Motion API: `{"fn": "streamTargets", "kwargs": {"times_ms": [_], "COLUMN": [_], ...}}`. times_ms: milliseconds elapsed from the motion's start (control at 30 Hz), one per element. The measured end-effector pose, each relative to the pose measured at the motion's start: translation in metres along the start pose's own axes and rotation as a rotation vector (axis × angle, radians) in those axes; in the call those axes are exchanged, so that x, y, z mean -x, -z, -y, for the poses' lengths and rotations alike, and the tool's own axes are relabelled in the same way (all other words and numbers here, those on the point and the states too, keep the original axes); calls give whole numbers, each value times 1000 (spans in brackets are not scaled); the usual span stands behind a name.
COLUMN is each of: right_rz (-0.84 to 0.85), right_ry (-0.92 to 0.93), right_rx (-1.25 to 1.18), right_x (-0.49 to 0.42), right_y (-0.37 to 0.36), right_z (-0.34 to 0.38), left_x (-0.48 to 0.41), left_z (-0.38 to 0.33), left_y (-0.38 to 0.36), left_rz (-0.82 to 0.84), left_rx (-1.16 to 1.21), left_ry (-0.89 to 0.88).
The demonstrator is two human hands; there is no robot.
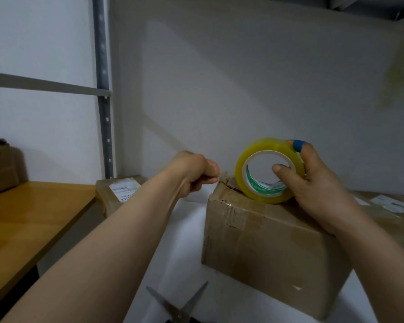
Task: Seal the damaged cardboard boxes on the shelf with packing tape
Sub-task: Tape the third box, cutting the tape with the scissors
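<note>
Packing tape (pixel 264 145) in a yellowish roll is standing on the worn brown cardboard box (pixel 266 248) at frame centre-right, the right grip (pixel 317 183) clasping it, the left grip (pixel 191 171) curling by the torn corner, its hold impossible to tell.

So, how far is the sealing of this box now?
Done: nothing yet; the torn corner of the front box gapes, with no fresh tape showing. In hand: the right hand holds the tape roll on the box top; the left hand curls at that corner, perhaps pinching the tape end. Left: lay the strip, cut it with the scissors, check the two labelled boxes.
</note>
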State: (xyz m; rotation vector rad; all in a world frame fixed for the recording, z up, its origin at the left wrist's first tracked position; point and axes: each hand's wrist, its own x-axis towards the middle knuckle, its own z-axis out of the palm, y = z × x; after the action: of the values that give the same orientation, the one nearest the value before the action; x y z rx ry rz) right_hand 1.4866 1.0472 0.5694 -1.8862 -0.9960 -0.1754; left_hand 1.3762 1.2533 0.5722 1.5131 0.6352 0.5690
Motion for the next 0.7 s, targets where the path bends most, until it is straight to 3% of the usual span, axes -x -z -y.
{"fn": "streamTargets", "kwargs": {"times_ms": [233,500,700], "right_rz": [-8,-23,-8], "right_ry": [26,19,5], "right_rx": [4,-48,-66], "right_x": [-1,1,0], "right_y": [-1,-1,-2], "right_z": [1,-2,-1], "left_x": [-10,-19,-24], "left_z": [9,45,60], "left_y": [21,9,4], "left_rz": [-97,58,93], "left_rx": [-34,3,72], "left_ry": [-29,145,146]}}
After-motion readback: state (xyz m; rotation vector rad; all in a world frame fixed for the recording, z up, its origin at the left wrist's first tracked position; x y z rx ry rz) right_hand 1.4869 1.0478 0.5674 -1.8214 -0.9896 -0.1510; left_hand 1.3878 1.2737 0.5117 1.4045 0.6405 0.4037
